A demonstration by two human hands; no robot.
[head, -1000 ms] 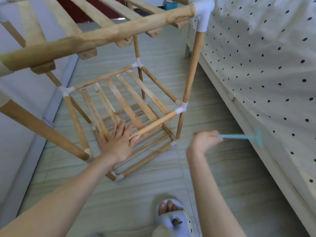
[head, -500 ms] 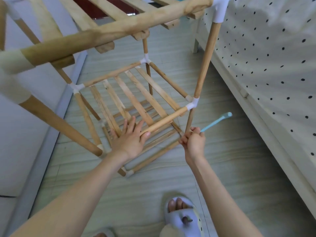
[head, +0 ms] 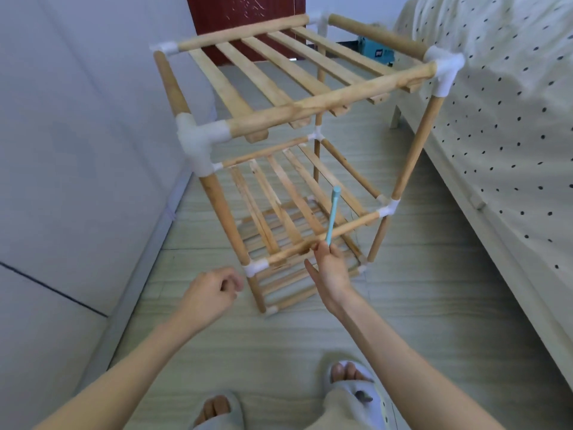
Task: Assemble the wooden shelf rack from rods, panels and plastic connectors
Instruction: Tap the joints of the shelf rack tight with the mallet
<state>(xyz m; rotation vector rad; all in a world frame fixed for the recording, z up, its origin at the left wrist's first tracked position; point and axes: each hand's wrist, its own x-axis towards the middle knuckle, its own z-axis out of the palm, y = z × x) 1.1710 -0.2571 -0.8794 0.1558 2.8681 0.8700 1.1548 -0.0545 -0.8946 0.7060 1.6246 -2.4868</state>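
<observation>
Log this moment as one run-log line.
rack: standing, three tiers | right hand: holds blue tool | left hand: free

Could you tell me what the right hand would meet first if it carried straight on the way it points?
Probably the front rod of the middle shelf, just beyond the right hand; depth is uncertain.

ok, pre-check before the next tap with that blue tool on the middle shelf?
1. Right hand grips the thin light-blue plastic mallet: ok.
2. Left hand off the wooden shelf rack, loosely curled: ok.
3. Mallet head points up over the middle front wooden rod: ok.
4. White plastic connector at that rod's right end fully seated: cannot tell.
5. All feet flat on the floor: cannot tell.
</observation>
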